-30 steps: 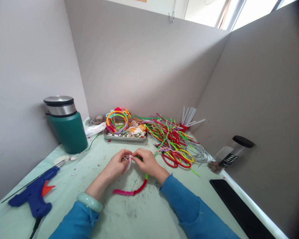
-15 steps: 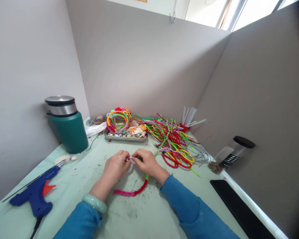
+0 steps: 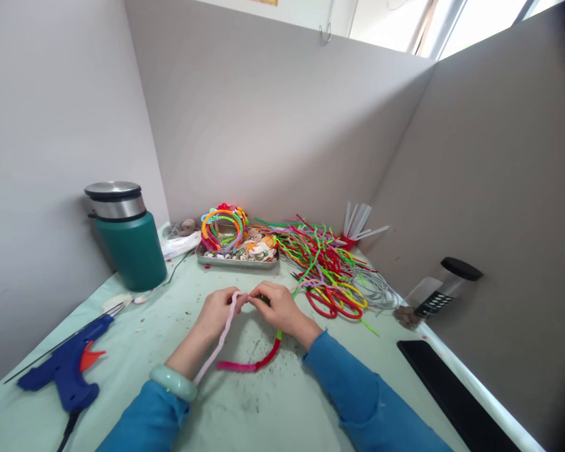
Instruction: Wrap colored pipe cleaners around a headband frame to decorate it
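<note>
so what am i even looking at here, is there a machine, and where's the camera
No machine: these are a person's bare hands, seen by a camera worn on their head, looking forward and down. The left hand and right hand pinch close together at a pale pink fuzzy strand. A pink, red and green piece curves from beneath the right hand. On the pale green surface lie a blue glue gun, green bottle, tray with colourful rings, a strand pile and red-handled scissors.
</note>
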The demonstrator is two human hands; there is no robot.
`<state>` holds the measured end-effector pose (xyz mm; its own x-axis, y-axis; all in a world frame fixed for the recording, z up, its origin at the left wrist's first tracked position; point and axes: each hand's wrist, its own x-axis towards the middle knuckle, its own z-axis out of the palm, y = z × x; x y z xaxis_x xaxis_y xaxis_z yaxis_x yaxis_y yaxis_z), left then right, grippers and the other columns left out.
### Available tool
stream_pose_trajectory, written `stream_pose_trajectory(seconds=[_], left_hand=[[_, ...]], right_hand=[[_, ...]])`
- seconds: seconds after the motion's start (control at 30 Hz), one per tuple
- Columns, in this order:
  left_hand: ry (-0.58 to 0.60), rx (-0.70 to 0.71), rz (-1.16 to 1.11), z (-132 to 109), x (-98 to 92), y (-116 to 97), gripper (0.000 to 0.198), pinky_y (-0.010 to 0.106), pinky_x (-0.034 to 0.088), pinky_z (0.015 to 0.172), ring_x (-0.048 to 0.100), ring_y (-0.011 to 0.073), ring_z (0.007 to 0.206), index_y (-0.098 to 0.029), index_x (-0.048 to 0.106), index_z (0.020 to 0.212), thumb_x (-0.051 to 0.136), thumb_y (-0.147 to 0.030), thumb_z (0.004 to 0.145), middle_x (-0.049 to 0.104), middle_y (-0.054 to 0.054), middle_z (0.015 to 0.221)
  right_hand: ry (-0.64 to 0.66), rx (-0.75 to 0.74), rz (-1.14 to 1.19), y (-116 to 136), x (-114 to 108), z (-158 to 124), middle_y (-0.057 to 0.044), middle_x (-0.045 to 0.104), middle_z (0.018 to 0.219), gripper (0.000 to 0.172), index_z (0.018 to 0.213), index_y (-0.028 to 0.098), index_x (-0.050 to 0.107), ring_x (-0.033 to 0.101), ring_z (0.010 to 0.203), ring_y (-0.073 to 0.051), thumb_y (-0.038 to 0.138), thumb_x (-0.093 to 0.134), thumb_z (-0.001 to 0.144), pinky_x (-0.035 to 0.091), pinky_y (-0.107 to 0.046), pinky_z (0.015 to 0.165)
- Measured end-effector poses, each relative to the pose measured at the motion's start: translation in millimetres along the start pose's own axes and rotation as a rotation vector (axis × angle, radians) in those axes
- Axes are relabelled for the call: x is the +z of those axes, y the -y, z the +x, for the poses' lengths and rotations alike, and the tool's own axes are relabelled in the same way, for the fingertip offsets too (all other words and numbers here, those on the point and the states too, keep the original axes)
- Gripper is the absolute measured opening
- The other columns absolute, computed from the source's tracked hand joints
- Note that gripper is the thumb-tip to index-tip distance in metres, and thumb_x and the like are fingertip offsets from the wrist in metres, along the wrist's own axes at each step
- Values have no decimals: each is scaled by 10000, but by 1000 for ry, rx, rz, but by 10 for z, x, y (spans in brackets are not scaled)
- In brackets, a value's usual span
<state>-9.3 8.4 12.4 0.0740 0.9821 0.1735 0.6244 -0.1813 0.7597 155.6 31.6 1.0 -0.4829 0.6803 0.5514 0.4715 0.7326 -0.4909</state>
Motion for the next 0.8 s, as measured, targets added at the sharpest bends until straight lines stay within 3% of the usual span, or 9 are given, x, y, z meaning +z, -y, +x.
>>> stream_pose_trajectory(seconds=[0.13,0.33,0.43,0.53,0.7,0.8], left_hand=[[118,-261,-351,10,5,48,323,211,215,379,324,70,341,-149,557,606,531,-465,665,408,-61,404],[176,-418,-595,6,-7,30,296,211,204,336,318,50,314,-130,566,629,572,-425,629,454,-52,449],[175,-418,-568,12,-9,23,375,210,212,325,322,50,295,-118,592,684,553,-489,646,490,-41,470],[95,-403,-463,20,1,32,501,216,272,335,416,77,325,-111,624,749,494,-587,662,609,30,593],[-92,-333,-310,25,-24,6,519,239,430,491,617,192,650,-153,684,821,502,-608,651,690,94,798],[-96,-295,-374,15,-60,-47,502,248,471,592,621,228,816,-138,692,811,515,-583,659,697,102,833]], right_hand=[[26,-46,27,19,-6,-1,-39,620,779,110,808,171,593,551,745,-144,228,504,837,389,-241,674],[57,-65,88,32,-18,-2,-36,622,787,95,823,172,608,553,753,-140,209,520,825,396,-239,688],[70,-10,114,27,-19,4,-30,629,775,94,807,175,618,555,742,-139,214,533,814,398,-237,676],[50,59,99,2,-11,10,-21,628,743,93,775,173,619,550,711,-135,225,547,800,391,-232,644],[15,140,61,-55,4,10,-18,638,752,74,777,177,621,554,701,-138,210,555,780,387,-232,631],[14,160,53,-64,7,9,-21,645,761,80,776,180,624,559,706,-143,211,551,776,388,-236,635]])
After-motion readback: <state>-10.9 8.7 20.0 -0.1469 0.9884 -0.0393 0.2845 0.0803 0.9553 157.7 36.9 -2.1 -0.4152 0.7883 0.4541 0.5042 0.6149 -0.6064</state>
